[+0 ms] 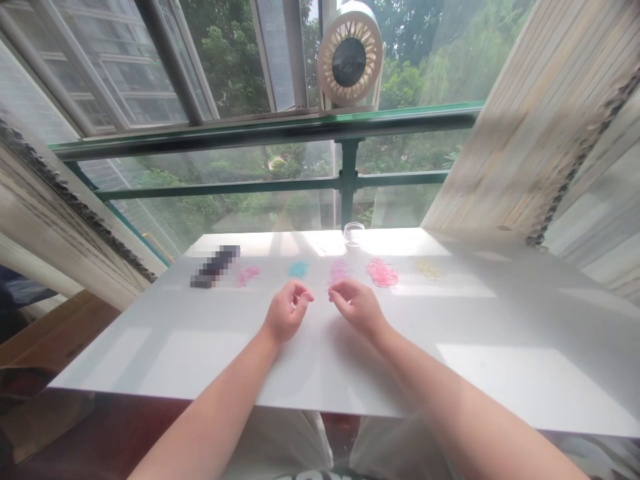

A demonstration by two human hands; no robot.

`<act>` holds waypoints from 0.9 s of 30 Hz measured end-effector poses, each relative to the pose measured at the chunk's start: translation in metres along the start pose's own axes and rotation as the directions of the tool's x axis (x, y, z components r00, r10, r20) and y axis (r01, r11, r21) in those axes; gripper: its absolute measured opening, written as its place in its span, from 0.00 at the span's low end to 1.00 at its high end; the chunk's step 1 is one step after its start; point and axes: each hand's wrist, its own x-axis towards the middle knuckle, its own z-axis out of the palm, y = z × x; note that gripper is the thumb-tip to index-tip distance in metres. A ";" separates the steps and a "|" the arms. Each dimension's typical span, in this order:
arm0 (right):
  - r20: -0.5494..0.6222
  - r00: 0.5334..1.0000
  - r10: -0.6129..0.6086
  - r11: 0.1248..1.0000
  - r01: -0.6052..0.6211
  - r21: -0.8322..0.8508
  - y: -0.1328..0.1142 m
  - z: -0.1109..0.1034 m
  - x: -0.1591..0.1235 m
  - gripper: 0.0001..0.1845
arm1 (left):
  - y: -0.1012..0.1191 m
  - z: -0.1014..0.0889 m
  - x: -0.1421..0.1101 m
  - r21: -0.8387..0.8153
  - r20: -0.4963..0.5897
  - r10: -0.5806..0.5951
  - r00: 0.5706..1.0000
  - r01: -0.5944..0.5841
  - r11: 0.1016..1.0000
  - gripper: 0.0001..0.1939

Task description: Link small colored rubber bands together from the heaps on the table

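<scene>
Over the middle of the white table (210,347), my left hand (289,310) is closed in a pinch, thumb against forefinger. A short gap to its right, my right hand (359,305) pinches in the same way, fingertips facing the left ones. Whatever they hold, if anything, is too small to make out. Just beyond the hands lie small heaps of tiny pieces: a pink heap (249,275), a turquoise heap (299,269), a lilac heap (340,269), a rosy red heap (383,273) and a pale yellow heap (429,269). My right hand is nearest the lilac one.
A clear round container (354,234) stands at the table's far edge. The dark blurred-out object (216,267) lies at the left. Behind the table, a fan (349,60) sits above the green railing (347,183). Curtains (505,127) hang on both sides.
</scene>
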 end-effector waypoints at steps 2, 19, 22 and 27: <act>-0.022 1.000 0.009 1.000 -0.009 -0.002 0.003 -0.004 0.001 0.05 | -0.010 -0.009 0.003 0.110 -0.004 0.002 1.000 -0.002 0.994 0.09; -0.004 1.000 -0.021 0.989 0.021 -0.143 0.032 -0.067 0.005 0.07 | -0.097 -0.087 0.029 0.661 -0.231 -0.070 0.970 0.209 0.720 0.13; 0.024 0.997 -0.071 0.990 0.073 -0.117 0.033 -0.062 0.001 0.08 | -0.082 -0.080 0.031 0.614 -0.235 -0.012 0.972 0.158 0.773 0.13; 0.034 0.989 -0.145 0.985 0.147 -0.093 0.028 -0.055 0.000 0.09 | -0.018 -0.043 0.030 0.431 -0.034 0.031 0.999 -0.013 0.902 0.13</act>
